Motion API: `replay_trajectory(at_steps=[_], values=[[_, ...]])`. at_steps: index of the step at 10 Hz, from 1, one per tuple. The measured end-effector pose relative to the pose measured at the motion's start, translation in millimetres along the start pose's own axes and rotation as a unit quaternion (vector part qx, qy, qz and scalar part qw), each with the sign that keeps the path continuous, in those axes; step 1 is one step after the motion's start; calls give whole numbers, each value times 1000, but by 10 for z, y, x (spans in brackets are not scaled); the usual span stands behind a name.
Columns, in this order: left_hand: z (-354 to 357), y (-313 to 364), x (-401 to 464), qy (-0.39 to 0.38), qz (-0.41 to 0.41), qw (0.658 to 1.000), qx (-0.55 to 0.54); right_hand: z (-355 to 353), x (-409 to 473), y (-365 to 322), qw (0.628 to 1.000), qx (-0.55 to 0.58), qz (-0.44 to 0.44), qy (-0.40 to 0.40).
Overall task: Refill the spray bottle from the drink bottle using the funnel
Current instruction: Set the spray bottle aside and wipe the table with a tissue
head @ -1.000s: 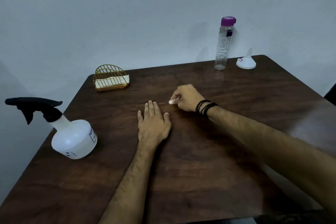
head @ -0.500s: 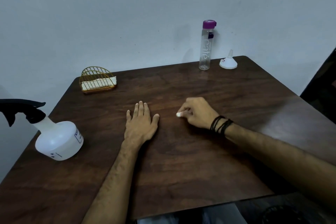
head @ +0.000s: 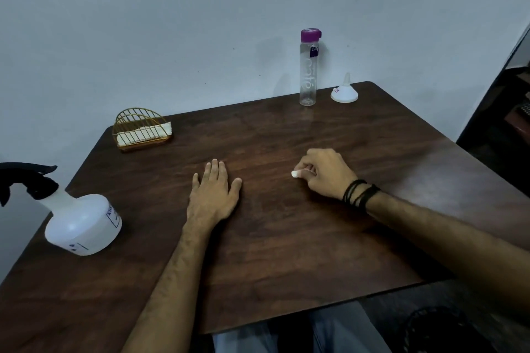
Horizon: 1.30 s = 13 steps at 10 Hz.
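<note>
A white spray bottle (head: 83,223) with a black trigger head stands at the table's left edge. Against the far wall stands a clear drink bottle (head: 308,71) with a purple cap. To its right a white funnel (head: 344,92) lies mouth-down, spout up. My left hand (head: 213,195) rests flat on the wood in the middle, fingers straight. To its right my right hand (head: 324,173) is curled, pinching a small white object (head: 295,173) against the table. Both hands are far from the bottles and the funnel.
A gold wire napkin holder (head: 142,130) with white napkins sits at the far left of the dark wooden table (head: 286,252). A dark doorway or furniture edge (head: 502,123) lies to the right. A dark round object (head: 441,329) sits on the floor at bottom right.
My right hand with the small white object has slid rightward, away from my left hand. The view has shifted and the left hand stays flat.
</note>
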<state>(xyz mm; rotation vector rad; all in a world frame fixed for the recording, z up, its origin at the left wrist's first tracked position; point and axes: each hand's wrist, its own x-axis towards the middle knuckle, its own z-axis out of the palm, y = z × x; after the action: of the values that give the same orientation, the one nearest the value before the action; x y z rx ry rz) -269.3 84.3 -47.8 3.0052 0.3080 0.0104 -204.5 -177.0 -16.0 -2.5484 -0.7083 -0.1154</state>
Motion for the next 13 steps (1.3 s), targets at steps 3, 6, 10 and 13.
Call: replay_trajectory(at_steps=[3,6,10,13], values=[[-12,-10,8,0,0,1000,-2,-236,-244,152,989,120,51,70],[18,-5,13,3,1,1000,-4,76,-374,-285,998,41,38,18],[5,14,-1,11,-52,998,-30,8,645,231,984,44,147,85],[8,27,26,8,-60,997,-38,343,398,-410,998,63,14,-2]])
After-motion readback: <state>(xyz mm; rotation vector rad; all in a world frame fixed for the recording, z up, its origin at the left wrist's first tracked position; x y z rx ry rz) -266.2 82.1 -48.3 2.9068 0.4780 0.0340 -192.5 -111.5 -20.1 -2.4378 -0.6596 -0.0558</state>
